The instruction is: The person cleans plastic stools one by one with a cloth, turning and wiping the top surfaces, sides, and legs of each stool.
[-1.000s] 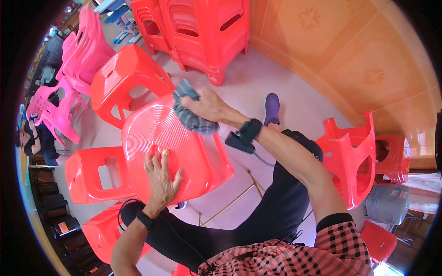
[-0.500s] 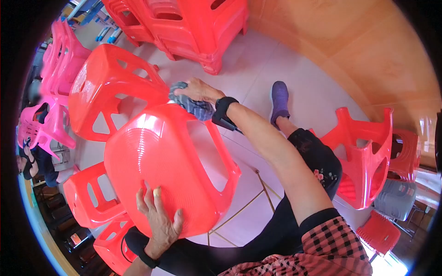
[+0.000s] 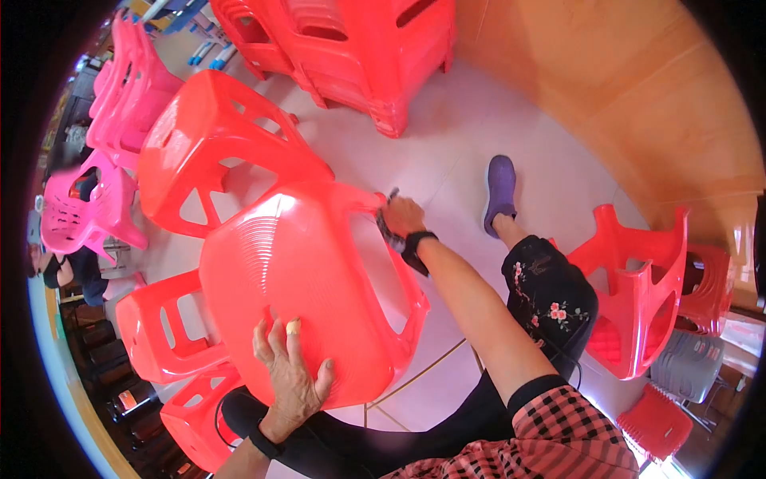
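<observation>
- The stool (image 3: 307,263) is tilted in front of the person, seat up.
- The left hand (image 3: 294,382) rests on the near part of the seat, its grip apart and fingers spread.
- The right hand (image 3: 405,218) has its grip clamped on a cloth (image 3: 385,227), by the stool's far right leg.
- A second stool (image 3: 195,160) is far left, a stack (image 3: 351,64) farther back, an upturned stool (image 3: 638,287) right.
</observation>
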A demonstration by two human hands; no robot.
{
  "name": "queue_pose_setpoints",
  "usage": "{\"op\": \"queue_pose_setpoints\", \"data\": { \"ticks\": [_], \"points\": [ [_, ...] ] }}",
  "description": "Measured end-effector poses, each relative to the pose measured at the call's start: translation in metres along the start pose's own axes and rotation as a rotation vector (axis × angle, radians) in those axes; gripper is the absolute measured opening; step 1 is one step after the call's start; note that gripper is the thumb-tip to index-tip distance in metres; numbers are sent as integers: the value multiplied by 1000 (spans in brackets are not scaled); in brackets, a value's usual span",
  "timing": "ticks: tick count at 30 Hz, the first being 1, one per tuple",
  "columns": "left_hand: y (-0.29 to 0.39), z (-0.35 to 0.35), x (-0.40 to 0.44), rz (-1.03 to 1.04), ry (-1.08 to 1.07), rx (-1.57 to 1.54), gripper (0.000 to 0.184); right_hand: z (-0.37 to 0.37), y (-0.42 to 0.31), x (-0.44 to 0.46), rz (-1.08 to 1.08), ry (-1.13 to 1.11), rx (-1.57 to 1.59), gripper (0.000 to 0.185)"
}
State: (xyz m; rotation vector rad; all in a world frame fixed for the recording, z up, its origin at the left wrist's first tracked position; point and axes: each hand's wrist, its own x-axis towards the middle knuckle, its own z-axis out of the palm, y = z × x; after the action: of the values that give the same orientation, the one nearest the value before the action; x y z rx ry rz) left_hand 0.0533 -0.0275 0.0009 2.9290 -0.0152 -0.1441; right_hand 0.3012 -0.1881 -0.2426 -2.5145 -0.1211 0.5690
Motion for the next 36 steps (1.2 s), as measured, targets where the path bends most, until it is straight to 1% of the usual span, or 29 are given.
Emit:
{"op": "queue_pose_setpoints", "data": {
  "ticks": [1, 3, 4, 5, 6, 7, 8, 10, 11, 12, 13, 14, 15, 17, 19, 20, 22, 23, 25, 26, 28, 29, 31, 32, 34, 35, 36],
  "points": [
    [1, 1, 1, 11, 11, 3, 71, 3, 4, -11, 87, -27, 43, 39],
    [2, 4, 3, 23, 57, 16, 72, 18, 27, -32, 110, -178, -24, 42],
    [3, 5, 3, 13, 81, 16, 72, 22, 42, -45, 69, -258, -36, 44],
    [3, 6, 4, 9, 83, 16, 71, 18, 50, -60, 91, -317, -28, 45],
    [4, 6, 4, 6, 86, 15, 70, 12, 56, -71, 40, -416, -100, 45],
    [6, 6, 5, 4, 111, 10, 70, 5, 59, -78, 88, -472, -151, 44],
    [5, 7, 5, -3, 137, 9, 70, -5, 57, -77, 71, -456, -165, 44],
    [5, 10, 6, 12, 146, 24, 70, -19, 55, -70, 63, -184, 88, 52],
    [6, 9, 7, 8, 155, 16, 70, -28, 50, -51, -41, -75, 172, 57],
    [6, 8, 7, -5, 171, 17, 70, -42, 31, -33, 28, 54, 216, 64],
    [5, 10, 8, 14, 189, -7, 69, -72, 1, -26, -19, 80, 289, 67],
    [5, 10, 9, 33, 205, -29, 68, -95, -34, -20, -11, 185, 327, 67],
    [5, 8, 9, 37, 199, -28, 67, -115, -63, -12, -76, 210, 396, 50],
    [5, 10, 10, 24, 214, -25, 67, -159, -126, -31, -300, 172, 565, 51],
    [5, 10, 12, 31, 221, -28, 67, -176, -167, -39, -502, 231, 177, 45],
    [5, 11, 13, 19, 225, -32, 67, -174, -183, -45, -510, 222, 170, 45],
    [3, 15, 14, 36, 251, -21, 68, -162, -206, -54, -749, 422, -143, 36],
    [3, 16, 13, 30, 244, -28, 68, -156, -209, -60, -747, 411, -146, 36],
    [3, 16, 14, 53, 267, -34, 66, -146, -212, -76, -1003, 520, -289, 27],
    [2, 17, 15, 51, 270, -36, 66, -141, -215, -85, -1007, 519, -292, 27],
    [1, 17, 14, 64, 281, -25, 67, -132, -217, -110, -1250, 391, -277, 25],
    [1, 16, 13, 59, 284, -23, 67, -129, -217, -122, -1256, 389, -276, 25],
    [3, 13, 14, 47, 274, -61, 68, -120, -219, -143, -1296, 112, -173, 26],
    [2, 14, 14, 34, 279, -55, 68, -119, -218, -149, -1310, 108, -170, 26],
    [0, 17, 15, 73, 307, -64, 69, -123, -205, -155, -1219, -37, 168, 31],
    [1, 16, 14, 50, 272, -55, 69, -126, -195, -158, -1058, -63, 301, 31],
    [2, 14, 13, 38, 283, -46, 69, -130, -186, -163, -939, -54, 436, 29]
  ]
}}
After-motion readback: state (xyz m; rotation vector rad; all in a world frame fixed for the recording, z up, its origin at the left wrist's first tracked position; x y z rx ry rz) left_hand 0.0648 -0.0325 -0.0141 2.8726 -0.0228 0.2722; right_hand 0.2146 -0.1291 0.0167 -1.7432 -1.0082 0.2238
